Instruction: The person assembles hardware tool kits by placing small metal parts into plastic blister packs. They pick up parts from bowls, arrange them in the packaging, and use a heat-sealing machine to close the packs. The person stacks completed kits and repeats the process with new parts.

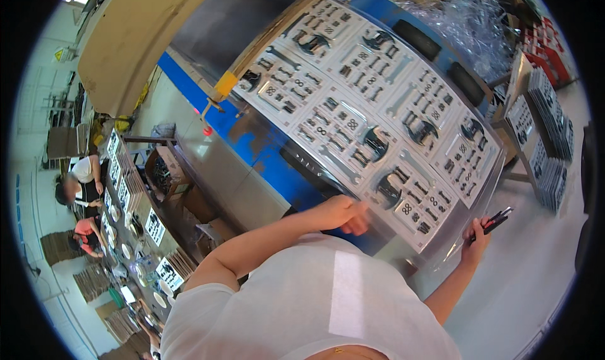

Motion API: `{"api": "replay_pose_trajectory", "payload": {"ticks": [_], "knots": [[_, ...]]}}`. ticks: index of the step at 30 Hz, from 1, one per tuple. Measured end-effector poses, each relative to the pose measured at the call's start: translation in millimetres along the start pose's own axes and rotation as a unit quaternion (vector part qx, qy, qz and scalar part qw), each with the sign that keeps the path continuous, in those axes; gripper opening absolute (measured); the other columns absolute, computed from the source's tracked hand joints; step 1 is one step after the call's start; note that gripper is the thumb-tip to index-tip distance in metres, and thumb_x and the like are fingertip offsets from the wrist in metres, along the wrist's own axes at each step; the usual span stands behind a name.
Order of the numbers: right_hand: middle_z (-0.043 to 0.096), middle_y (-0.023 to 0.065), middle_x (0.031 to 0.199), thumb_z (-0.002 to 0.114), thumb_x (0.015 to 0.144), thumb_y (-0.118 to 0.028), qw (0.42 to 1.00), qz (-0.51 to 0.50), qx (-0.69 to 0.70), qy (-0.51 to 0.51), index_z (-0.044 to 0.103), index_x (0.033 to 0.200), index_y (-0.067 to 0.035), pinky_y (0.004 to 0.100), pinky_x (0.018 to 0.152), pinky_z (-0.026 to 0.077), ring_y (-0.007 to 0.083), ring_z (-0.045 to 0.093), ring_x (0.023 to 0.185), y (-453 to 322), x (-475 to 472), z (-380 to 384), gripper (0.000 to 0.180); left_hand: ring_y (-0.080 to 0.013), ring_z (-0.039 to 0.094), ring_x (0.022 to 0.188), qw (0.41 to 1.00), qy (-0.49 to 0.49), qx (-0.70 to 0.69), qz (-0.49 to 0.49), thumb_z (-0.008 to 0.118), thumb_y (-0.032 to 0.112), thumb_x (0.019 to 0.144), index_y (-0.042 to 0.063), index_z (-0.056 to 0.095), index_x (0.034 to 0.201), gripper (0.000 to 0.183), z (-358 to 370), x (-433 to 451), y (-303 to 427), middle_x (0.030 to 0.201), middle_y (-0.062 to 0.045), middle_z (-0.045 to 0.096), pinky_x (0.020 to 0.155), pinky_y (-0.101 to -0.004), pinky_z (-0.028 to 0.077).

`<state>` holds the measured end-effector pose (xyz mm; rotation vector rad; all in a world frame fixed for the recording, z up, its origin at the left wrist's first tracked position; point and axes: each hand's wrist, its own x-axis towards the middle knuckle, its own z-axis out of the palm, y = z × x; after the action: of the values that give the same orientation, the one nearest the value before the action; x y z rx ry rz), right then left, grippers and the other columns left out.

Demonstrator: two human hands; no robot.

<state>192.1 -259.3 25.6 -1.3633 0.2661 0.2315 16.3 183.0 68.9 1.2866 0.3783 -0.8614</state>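
Note:
In front of me lies a large sheet of packaging cards (347, 105), covered with clear plastic film that spreads past the cards along the near edge. Under the film show open-ended wrenches (340, 165), black curved metal parts (376, 144), hex keys and small fasteners. My left hand (350, 216), slightly blurred, is at the sheet's near left edge with its fingers curled; whether it pinches the film is unclear. At the near right corner my right hand (477, 239) grips a black and red utility knife (494, 224), its tip pointing away from my body.
A wooden bar (279, 31) with a yellow end borders the far left side of the sheet. Packed cards (550, 119) stand on a rack at right, near crumpled clear film (472, 33). People work at a long table (142, 218) on the left.

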Motion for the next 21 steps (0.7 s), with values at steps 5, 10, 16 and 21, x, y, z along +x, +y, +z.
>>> {"api": "replay_pose_trajectory", "payload": {"ticks": [5, 10, 16, 21], "knots": [[0.055, 0.0021, 0.072, 0.069, 0.105, -0.037, 0.896, 0.003, -0.417, 0.151, 0.055, 0.097, -0.008, 0.0293, 0.051, 0.043, 0.011, 0.052, 0.056, 16, 44, -39, 0.033, -0.035, 0.073, 0.097, 0.753, 0.567, 0.333, 0.012, 0.059, 0.027, 0.107, 0.002, 0.074, 0.112, 0.03, -155, -28, 63, 0.1, -0.019, 0.075, 0.084, -0.0458, 0.057], [0.058, -0.0006, 0.079, 0.073, 0.103, -0.037, 0.91, -0.218, -0.337, 0.102, 0.062, 0.106, -0.005, 0.0249, 0.057, 0.047, 0.0081, 0.055, 0.066, -2, 121, 159, 0.034, -0.0385, 0.036, 0.153, 0.489, 0.75, 0.431, 0.11, 0.048, 0.049, 0.108, 0.013, 0.048, 0.158, 0.061, -381, 0, 46, 0.165, -0.016, 0.042, 0.122, -0.0655, 0.026], [0.07, 0.0099, 0.096, 0.071, 0.103, -0.034, 0.897, -0.298, -0.319, -0.062, 0.065, 0.114, -0.004, 0.0338, 0.08, 0.053, 0.0193, 0.066, 0.083, 10, 180, 388, 0.032, -0.0259, 0.011, 0.165, 0.581, 0.701, 0.413, -0.019, 0.024, 0.07, 0.106, 0.031, 0.027, 0.169, 0.074, -439, 10, 49, 0.179, 0.001, 0.017, 0.129, -0.064, 0.003], [0.073, 0.018, 0.099, 0.068, 0.101, -0.035, 0.861, -0.346, -0.366, -0.073, 0.071, 0.108, -0.005, 0.0423, 0.085, 0.054, 0.0372, 0.07, 0.095, 22, 235, 468, 0.031, -0.0253, 0.013, 0.165, 0.585, 0.7, 0.408, 0.038, 0.027, 0.067, 0.108, 0.029, 0.033, 0.168, 0.07, -450, 6, 54, 0.177, -0.001, 0.022, 0.128, -0.0648, 0.002]]}}
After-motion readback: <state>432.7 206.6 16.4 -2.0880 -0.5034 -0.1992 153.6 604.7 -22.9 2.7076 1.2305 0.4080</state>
